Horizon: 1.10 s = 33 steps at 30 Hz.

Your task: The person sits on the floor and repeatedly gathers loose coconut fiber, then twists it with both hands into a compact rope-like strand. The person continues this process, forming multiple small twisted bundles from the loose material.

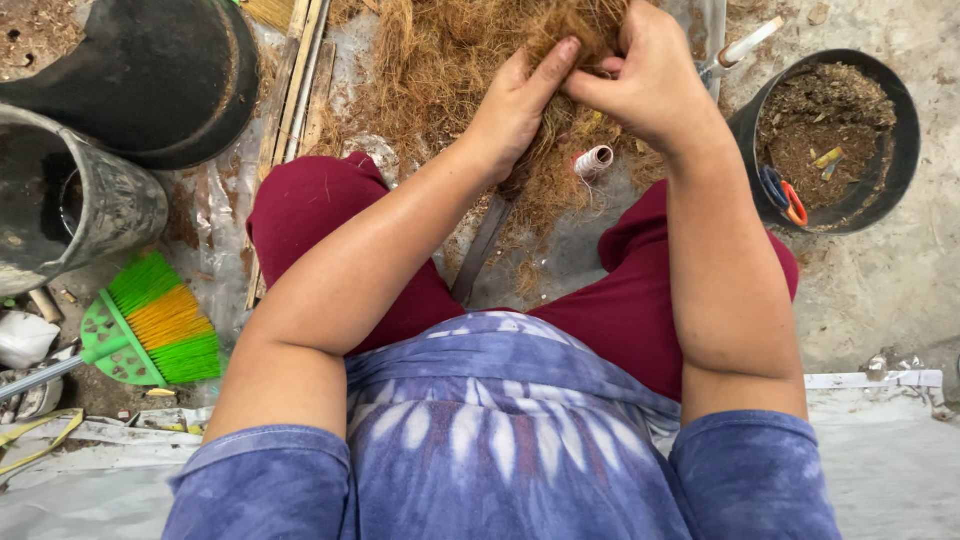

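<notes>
Both hands, left hand (515, 105) and right hand (650, 80), pinch closed on one brown coir fibre heap (440, 60); its long axis cannot be told. One thread spool (594, 160) lies just below the heap.

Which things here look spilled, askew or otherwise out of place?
Loose brown fibre lies strewn over the floor beyond both hands. Scissors sit in a black pot on the soil. A broom lies flat on the floor, left.
</notes>
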Motion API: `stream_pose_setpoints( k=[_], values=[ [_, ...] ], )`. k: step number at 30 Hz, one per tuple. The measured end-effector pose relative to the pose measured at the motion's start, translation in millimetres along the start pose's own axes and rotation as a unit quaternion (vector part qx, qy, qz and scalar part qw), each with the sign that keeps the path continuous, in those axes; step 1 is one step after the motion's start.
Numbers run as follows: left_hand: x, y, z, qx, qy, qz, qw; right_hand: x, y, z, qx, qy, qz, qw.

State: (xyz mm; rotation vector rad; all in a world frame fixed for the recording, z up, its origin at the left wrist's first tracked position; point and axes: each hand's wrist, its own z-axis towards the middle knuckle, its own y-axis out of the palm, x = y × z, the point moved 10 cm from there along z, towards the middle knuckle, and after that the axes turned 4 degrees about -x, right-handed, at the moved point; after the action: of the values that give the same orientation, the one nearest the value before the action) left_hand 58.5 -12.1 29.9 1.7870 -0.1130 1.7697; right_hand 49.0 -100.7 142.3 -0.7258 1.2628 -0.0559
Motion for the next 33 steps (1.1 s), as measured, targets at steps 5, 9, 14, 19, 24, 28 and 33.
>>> stream_pose_setpoints(
  k=[5,9,14,19,24,28,33],
  values=[
    [3,-6,1,0.032,0.008,0.011,0.999,21,-15,-7,0.015,0.072,0.18,0.981],
    [8,-1,-2,0.015,0.032,0.003,0.999,10,-34,-12,0.046,-0.007,0.218,0.975],
    [4,7,-7,-0.009,0.025,-0.017,0.999,14,-47,-14,0.106,-0.015,0.13,0.986],
    [0,13,-6,-0.035,0.023,0.054,0.998,23,-57,-13,0.175,-0.045,0.214,0.96],
    [-12,4,-6,-0.021,-0.024,0.102,0.994,41,-56,-15,0.167,0.003,0.234,0.958],
    [-16,-3,-1,-0.01,-0.047,0.174,0.984,37,-56,-16,0.168,-0.044,0.229,0.958],
    [-10,-4,4,-0.016,-0.024,0.193,0.981,43,-53,-15,0.161,-0.043,0.245,0.955]
  ],
)
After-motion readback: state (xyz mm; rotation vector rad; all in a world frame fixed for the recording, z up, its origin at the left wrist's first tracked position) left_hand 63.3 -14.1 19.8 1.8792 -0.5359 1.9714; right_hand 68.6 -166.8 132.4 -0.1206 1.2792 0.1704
